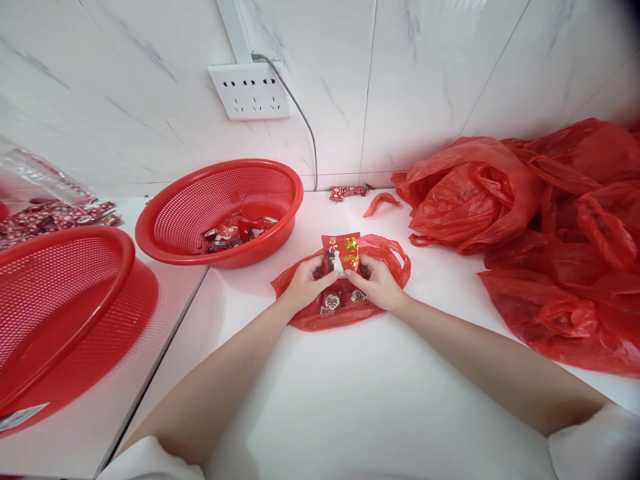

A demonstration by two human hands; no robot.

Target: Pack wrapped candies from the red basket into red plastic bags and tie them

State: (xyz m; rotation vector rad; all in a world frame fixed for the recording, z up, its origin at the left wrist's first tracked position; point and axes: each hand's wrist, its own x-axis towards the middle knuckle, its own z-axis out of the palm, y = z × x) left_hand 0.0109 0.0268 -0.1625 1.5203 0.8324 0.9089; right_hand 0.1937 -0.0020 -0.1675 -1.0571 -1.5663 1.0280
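Observation:
A small red packet (341, 253) with a printed couple and gold lettering is held upright between both hands. My left hand (309, 285) grips its left edge, thumb in front. On the right edge, my right hand (376, 281) pinches it the same way. Beneath and around the hands a red plastic bag (320, 322) lies spread on the white table. Two dark red wrapped pieces with pale printed labels, a left one (331, 301) and a right one (358, 295), rest on or in the bag, just below the packet.
A red perforated basket (220, 200) holds several wrapped pieces; another red basket (65, 300) stands at the left. Red packets (60, 217) lie behind it. Crumpled red bags (475, 193) fill the right side. Small packets (349, 192) lie by the wall, under a socket panel (250, 93).

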